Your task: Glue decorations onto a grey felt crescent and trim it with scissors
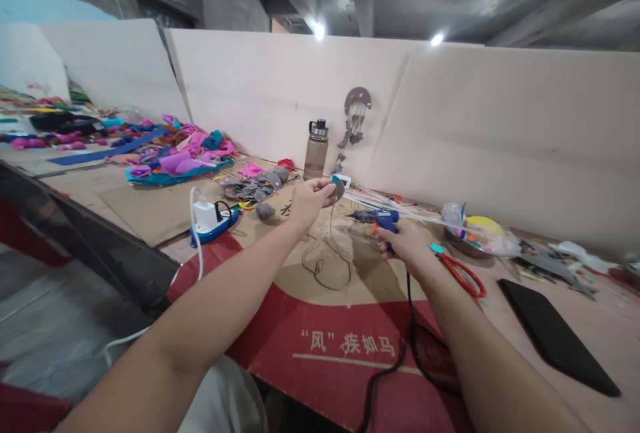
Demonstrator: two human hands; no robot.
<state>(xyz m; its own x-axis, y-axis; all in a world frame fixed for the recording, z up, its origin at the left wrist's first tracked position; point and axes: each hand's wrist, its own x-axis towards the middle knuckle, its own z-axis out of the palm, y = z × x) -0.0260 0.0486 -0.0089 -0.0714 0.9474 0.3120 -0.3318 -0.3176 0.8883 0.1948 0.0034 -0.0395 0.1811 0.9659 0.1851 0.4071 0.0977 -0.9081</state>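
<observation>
My left hand [311, 198] is raised over the cardboard-covered table [350, 326] and pinches a small grey felt piece [339, 189], from which a thin grey string [330, 256] hangs down onto the table. My right hand [406, 244] grips a blue hot glue gun [376, 218]. The gun's nozzle points left toward the felt piece, a short gap away. Its black cable [406, 339] runs down toward me.
Red-handled scissors [463, 273] lie right of my right hand, and a black tablet [555, 334] lies further right. A water bottle [316, 149], a blue power strip with a white charger [213, 221], grey felt pieces [250, 187], glue sticks and a bowl of bits [475, 233] stand behind.
</observation>
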